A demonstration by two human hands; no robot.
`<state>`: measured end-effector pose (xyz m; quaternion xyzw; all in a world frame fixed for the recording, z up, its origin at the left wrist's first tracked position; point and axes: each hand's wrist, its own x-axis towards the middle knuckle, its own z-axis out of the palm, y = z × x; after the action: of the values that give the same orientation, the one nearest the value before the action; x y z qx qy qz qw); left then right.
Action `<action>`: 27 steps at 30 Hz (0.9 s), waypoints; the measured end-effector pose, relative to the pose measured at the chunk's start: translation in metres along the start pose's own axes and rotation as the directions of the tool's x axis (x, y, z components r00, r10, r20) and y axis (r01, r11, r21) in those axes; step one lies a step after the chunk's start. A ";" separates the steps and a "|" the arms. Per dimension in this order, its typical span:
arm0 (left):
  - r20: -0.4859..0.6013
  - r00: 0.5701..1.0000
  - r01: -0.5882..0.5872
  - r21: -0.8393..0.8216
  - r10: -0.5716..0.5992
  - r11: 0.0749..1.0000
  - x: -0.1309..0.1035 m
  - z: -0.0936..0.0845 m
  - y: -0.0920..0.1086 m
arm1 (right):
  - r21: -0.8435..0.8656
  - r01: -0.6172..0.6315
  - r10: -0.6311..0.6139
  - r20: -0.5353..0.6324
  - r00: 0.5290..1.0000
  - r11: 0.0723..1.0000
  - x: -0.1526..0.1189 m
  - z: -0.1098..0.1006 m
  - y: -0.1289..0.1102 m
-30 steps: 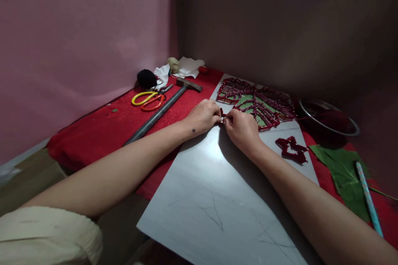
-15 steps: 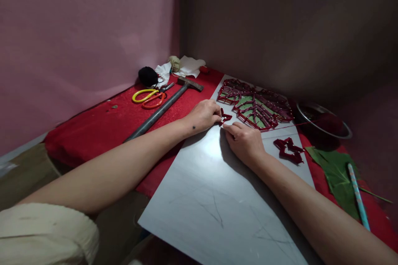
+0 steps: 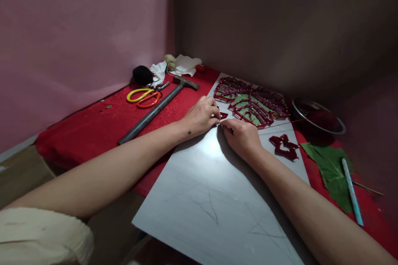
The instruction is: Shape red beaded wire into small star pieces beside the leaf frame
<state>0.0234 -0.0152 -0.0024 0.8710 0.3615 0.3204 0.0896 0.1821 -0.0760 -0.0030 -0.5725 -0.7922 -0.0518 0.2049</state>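
A grey-white board (image 3: 186,182) carries nails wound with dark red thread. My left hand (image 3: 203,115) is closed at the small red star (image 3: 223,115), its fingertips covering part of it. Just right of it, my right hand (image 3: 241,134) is closed, thumb and index finger pinched at the star's near edge; what they hold is too small to make out. A red thread (image 3: 280,124) runs over the board towards a metal bowl (image 3: 342,126). Beyond my hands is a leaf shape (image 3: 251,101) of nails and thread. A larger red star (image 3: 284,147) sits at the right.
On the red cloth (image 3: 83,132) at the left lie a hammer (image 3: 152,112), scissors (image 3: 144,95), a black yarn ball (image 3: 142,75), and white cloth (image 3: 158,72). At the right are a green leaf (image 3: 331,174) and a blue patterned pen (image 3: 352,192). Walls stand behind.
The view has shifted slightly, moving everything a little left in the picture. My left fingers now cover more of the small star; both hands remain beside it.
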 end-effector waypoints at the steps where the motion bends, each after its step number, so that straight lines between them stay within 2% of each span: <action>1: 0.004 1.000 -0.011 0.004 0.011 1.000 0.000 0.001 0.000 | -0.002 -0.003 0.003 0.001 1.000 1.000 0.000 0.000 0.000; 7: 0.014 0.996 -0.087 0.026 0.087 0.996 -0.002 0.003 -0.001 | -0.014 -0.048 0.048 0.013 0.999 0.999 0.001 -0.002 0.000; 13: 0.047 0.999 -0.021 -0.028 0.022 0.999 0.001 0.000 0.004 | -0.077 -0.067 0.071 0.043 0.997 0.995 0.002 -0.008 0.001; 19: 0.040 0.998 -0.045 -0.027 0.047 0.999 0.003 0.001 0.003 | -0.187 -0.062 0.065 0.010 0.998 0.980 0.000 -0.015 -0.003; 27: 0.057 0.998 -0.017 -0.065 0.021 0.998 0.004 -0.003 0.005 | -0.132 0.000 -0.008 -0.058 0.998 0.991 -0.004 -0.025 -0.011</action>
<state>0.0268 -0.0164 0.0045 0.8799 0.3399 0.3077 0.1249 0.1799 -0.0911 0.0195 -0.5815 -0.7818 -0.1210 0.1895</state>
